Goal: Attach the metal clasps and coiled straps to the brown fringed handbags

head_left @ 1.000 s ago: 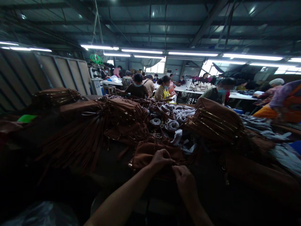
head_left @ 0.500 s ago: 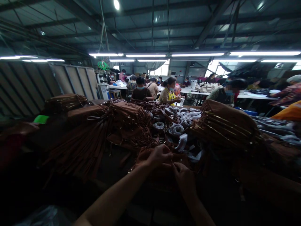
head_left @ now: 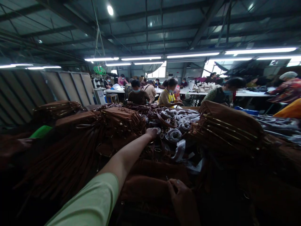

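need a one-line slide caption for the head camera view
Left hand at the pale rolls, right hand at a soft brown piece, fringed brown goods piled beyond.

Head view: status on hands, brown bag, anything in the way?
Left hand at wrapped roll, grip unclear. Right hand at near brown bag, thin item poking up. Bag heaps flank the roll.

Dark worktable [head_left: 221, 183] under brown fringed bags [head_left: 231, 117] and pale coils [head_left: 173, 135]
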{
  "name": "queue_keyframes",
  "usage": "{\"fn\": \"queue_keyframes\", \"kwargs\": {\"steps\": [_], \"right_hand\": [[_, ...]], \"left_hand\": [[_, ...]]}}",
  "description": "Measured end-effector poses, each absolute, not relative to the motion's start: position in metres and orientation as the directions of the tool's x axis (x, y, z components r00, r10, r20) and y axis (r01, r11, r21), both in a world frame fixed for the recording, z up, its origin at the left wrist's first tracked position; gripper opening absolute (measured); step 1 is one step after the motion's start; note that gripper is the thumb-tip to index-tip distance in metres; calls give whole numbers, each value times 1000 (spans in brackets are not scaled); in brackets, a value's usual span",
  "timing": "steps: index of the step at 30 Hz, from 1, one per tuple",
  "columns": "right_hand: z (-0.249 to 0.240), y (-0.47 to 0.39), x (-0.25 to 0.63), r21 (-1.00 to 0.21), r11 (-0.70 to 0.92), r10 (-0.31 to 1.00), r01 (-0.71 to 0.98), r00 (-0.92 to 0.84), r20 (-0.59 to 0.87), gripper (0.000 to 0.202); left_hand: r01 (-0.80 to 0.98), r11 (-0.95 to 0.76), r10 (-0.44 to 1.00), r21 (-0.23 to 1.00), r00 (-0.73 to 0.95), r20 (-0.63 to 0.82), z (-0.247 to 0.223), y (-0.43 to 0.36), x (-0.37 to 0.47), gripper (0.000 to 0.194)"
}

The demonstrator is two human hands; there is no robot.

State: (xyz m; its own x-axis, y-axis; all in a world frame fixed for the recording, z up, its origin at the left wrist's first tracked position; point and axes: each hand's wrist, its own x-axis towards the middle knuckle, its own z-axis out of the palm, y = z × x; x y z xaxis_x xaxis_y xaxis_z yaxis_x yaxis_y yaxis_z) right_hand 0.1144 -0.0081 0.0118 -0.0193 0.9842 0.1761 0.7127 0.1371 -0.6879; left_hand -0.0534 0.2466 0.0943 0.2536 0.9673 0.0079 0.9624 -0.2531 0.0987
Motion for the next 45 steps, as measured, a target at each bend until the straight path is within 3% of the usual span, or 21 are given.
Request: {"fn": "queue_keyframes", "kwargs": {"steps": [5, 8, 11, 14, 17, 20, 24, 29, 32, 38, 45], "right_hand": [[19, -11, 115, -715, 115, 989, 689, -13, 146, 30], [20, -11, 116, -724, 113, 987, 680, 5, 159, 30], [19, -10, 117, -746, 126, 984, 653, 10, 175, 32], [19, -11, 116, -759, 137, 983, 636, 9, 185, 32], [23, -13, 114, -758, 141, 983, 637, 2, 184, 30], [27, -16, 113, -750, 152, 981, 643, -5, 195, 31], [27, -19, 114, -744, 156, 980, 650, -8, 199, 32], [25, -22, 116, -775, 123, 989, 620, -9, 150, 33], [26, -25, 117, -790, 126, 990, 600, -24, 139, 33], [25, -19, 119, -841, 69, 998, 536, -31, 61, 39], [16, -5, 118, -870, -45, 998, 491, -22, -64, 41]], "left_hand": [[944, -318, 939, 86, 301, 165, 131, 201, -82, 32], [829, -542, 816, 138, 480, 322, 144, 142, -111, 34], [663, -723, 688, 193, 671, 274, 132, 80, -140, 33], [587, -767, 632, 257, 761, 146, 107, 36, -164, 34], [600, -710, 664, 370, 745, 64, 95, 18, -174, 43], [645, -629, 751, 434, 648, 127, 101, 18, -161, 40], [720, -585, 811, 373, 530, 248, 98, 29, -108, 19], [693, -663, 744, 282, 651, 149, 60, 41, -49, 19], [694, -638, 758, 333, 642, 115, 48, 46, -42, 18], [653, -551, 828, 520, 502, 248, 52, 41, -53, 20], [623, -582, 812, 523, 486, 325, 43, 36, -50, 16]]}}
